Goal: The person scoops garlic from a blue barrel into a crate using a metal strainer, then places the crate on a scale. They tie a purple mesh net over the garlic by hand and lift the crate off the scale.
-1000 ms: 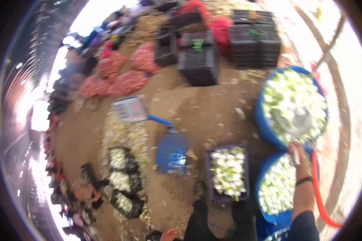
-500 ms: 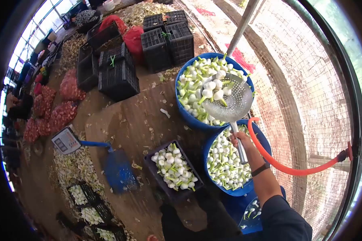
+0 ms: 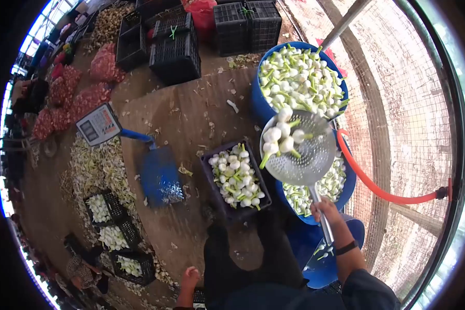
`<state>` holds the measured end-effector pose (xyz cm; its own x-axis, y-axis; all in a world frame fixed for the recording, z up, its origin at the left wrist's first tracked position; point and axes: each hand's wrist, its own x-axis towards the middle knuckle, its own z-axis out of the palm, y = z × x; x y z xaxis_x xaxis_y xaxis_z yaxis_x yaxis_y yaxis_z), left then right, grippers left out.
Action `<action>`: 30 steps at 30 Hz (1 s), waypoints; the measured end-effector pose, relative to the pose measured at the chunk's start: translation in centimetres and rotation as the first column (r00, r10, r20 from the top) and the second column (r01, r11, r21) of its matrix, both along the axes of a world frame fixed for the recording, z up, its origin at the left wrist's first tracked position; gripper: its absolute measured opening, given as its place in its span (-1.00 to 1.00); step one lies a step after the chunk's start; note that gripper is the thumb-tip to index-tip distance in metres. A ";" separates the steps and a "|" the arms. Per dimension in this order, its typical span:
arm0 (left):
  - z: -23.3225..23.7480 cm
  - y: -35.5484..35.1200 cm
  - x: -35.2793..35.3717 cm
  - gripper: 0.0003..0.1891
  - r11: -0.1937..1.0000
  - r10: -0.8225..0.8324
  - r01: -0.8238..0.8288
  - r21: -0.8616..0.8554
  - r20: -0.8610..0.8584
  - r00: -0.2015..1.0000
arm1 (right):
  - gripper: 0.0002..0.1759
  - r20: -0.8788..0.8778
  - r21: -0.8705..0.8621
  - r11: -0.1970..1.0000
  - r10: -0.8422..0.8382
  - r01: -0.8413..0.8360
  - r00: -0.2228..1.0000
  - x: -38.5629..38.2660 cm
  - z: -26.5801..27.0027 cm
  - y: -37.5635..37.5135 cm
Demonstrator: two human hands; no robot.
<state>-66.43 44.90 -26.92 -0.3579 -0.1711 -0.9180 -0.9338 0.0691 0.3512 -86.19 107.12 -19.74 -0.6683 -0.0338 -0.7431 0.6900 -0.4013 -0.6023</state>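
Note:
My right hand [image 3: 325, 209] grips the metal handle of a large perforated skimmer [image 3: 302, 168]. Several white garlic bulbs [image 3: 274, 135] with short green stems lie on the skimmer, towards its left side. It is held over the gap between a full blue barrel [image 3: 254, 98] of bulbs and a second blue barrel [image 3: 352, 178], partly covering the latter's bulbs. Low in the view, my left hand [image 3: 190, 277] hangs by my leg with its fingers curled and nothing visible in it. Before my feet stands a dark crate [image 3: 210, 178] filled with similar bulbs.
A blue platform scale [image 3: 157, 173] with its display [image 3: 98, 125] stands left of the crate. An orange hose [image 3: 369, 181] curves along the wire mesh at right. A third blue barrel [image 3: 356, 232] is beside my right arm. Black crates [image 3: 175, 57] stand farther back.
The skimmer with its bulbs has come away from over the far barrel, nearer to me. My left hand has come into fuller view, and the camera view has shifted.

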 end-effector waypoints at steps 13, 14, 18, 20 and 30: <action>-3.7 -19.4 1.4 -0.62 0.978 0.201 -0.199 0.056 -0.027 0.979 | -0.82 0.310 0.285 0.921 0.174 -0.266 0.935 3.1 -11.4 -19.7; -3.7 -20.1 2.0 -0.62 0.979 0.198 -0.196 0.057 -0.015 0.980 | -0.82 0.321 0.286 0.921 0.170 -0.266 0.932 3.6 -12.4 -20.3; -3.2 -20.5 3.3 -0.60 0.996 0.034 -0.031 -0.081 0.034 0.999 | -0.70 0.341 0.640 0.636 0.268 -0.431 0.901 5.5 -12.9 -22.0; -3.4 -20.0 4.3 -0.59 0.995 0.047 -0.039 -0.093 0.086 0.995 | -0.62 0.399 0.807 0.282 0.388 -0.520 0.831 7.2 -12.9 -22.5; -2.6 -15.6 5.1 -0.57 0.998 -0.047 0.044 0.042 0.072 0.996 | -0.61 0.506 0.757 0.334 0.244 -0.561 0.827 13.7 -8.4 -23.5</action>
